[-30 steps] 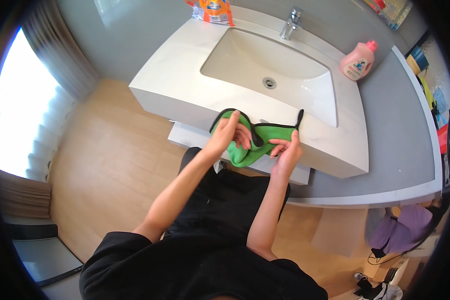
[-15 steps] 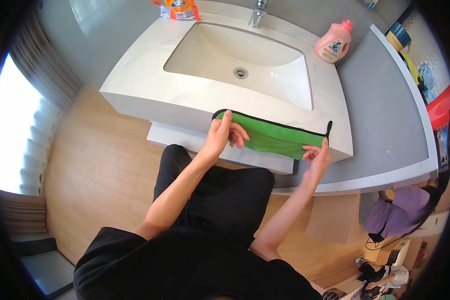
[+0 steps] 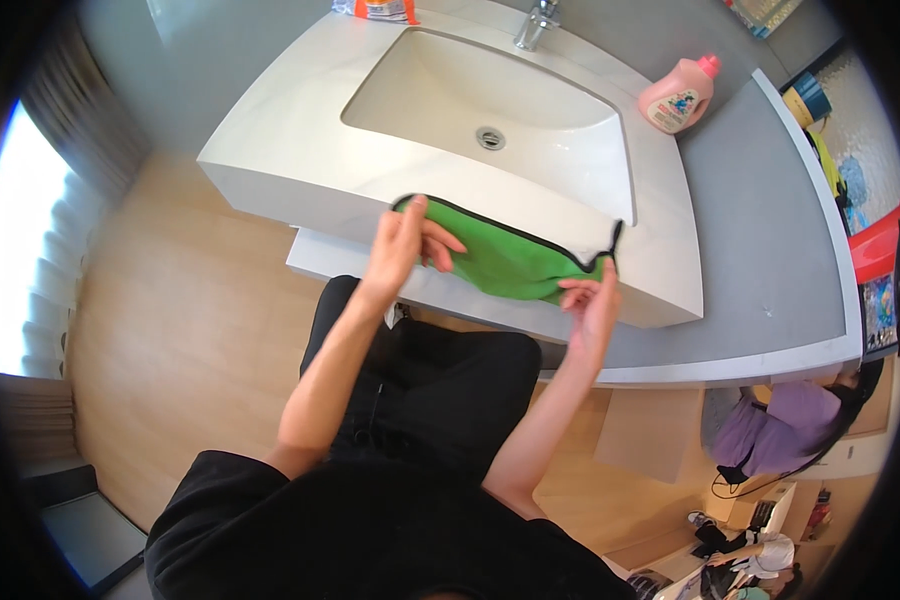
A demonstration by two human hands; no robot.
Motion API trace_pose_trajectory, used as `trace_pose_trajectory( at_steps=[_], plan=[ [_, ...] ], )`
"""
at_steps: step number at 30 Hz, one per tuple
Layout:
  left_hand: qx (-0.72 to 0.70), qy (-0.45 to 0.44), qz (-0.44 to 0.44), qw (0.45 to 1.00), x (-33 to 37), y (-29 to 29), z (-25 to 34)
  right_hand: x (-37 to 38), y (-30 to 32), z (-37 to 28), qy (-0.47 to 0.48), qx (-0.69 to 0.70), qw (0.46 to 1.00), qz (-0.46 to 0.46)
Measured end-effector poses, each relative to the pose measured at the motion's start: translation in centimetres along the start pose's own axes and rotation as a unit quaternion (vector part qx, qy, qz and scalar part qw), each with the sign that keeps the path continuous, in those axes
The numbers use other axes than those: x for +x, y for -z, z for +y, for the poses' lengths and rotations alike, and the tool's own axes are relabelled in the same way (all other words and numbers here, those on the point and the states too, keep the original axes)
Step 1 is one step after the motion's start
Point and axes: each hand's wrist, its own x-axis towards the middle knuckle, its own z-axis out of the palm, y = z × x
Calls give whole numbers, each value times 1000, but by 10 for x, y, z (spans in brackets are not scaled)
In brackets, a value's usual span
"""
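A green cloth (image 3: 505,255) with a black border and a black hanging loop hangs in front of the sink counter's near edge. My left hand (image 3: 400,245) pinches its left upper corner between thumb and fingers, the other fingers partly curled in front of the fabric. At the opposite corner, just below the loop, my right hand (image 3: 592,302) grips the edge. Between the hands the upper border slants down to the right and dips near my right hand. The cloth's lower part bulges toward me.
A white counter (image 3: 270,150) holds a rectangular basin (image 3: 440,100) with a drain and chrome faucet (image 3: 538,25). A pink detergent bottle (image 3: 678,95) stands right, an orange packet (image 3: 375,10) far left. A grey partition (image 3: 740,220) borders the right side. Other people are at lower right.
Both hands have moved left with the cloth, still holding its two corners. Its upper edge has slackened near my right hand, and the view has shifted slightly.
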Motion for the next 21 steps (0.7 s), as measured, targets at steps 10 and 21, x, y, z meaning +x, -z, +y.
trace_pose_trajectory(
  at_steps=[10,21],
  plan=[
    [107,28,145,983,4,208,34,-59,-178,22,16,-17,987,-161],
    [58,56,199,977,2,252,38,-76,-228,31,72,-42,983,-164]
  ],
)
